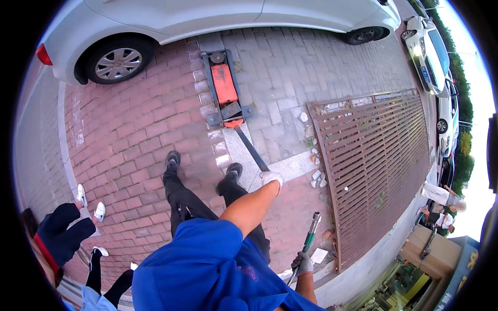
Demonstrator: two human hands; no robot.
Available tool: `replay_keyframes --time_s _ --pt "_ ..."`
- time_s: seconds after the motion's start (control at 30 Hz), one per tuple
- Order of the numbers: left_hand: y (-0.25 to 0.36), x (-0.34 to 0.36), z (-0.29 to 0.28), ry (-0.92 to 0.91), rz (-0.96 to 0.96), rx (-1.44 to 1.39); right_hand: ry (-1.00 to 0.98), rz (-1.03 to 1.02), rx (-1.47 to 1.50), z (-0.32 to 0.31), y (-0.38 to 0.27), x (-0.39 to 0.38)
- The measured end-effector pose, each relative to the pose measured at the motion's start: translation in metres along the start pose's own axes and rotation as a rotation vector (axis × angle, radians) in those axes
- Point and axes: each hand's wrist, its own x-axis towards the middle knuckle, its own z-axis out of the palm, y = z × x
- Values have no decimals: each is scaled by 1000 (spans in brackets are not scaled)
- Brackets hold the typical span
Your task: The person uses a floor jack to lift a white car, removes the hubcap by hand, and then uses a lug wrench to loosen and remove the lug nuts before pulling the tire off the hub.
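A low floor jack (224, 83) with an orange-red body and dark frame rests on the paving beside the white car. Its long black handle (251, 150) slants toward me. My left hand (272, 179), in a white glove, is closed around the handle's near end. Down to the right, my right hand (302, 263), in a grey glove, grips a long metal bar tool (313, 228) with a green section and a socket-like tip pointing up and away. The tool's lower end runs down beside my blue shirt, partly hidden.
The white car (207, 18) stands along the far side. A brown slatted metal grate (373, 166) lies right of me, with loose stones (318, 179) along its edge. People stand at left, one in white shoes (81, 195). Parked cars (428, 52) line the far right.
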Motion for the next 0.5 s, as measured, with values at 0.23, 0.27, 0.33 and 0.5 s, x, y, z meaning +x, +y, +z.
replay_keyframes --time_s 0.23,0.27,0.33,0.5 --pt "16 6 113 93 -194 -163 30 7 26 -7 1 7" --pt "22 -8 113 58 -175 -177 44 27 41 -10 4 11" --pt "33 -27 107 -3 -135 -218 -8 49 13 3 10 -10" --pt "43 -54 49 -230 22 -350 -18 172 86 -36 56 9"
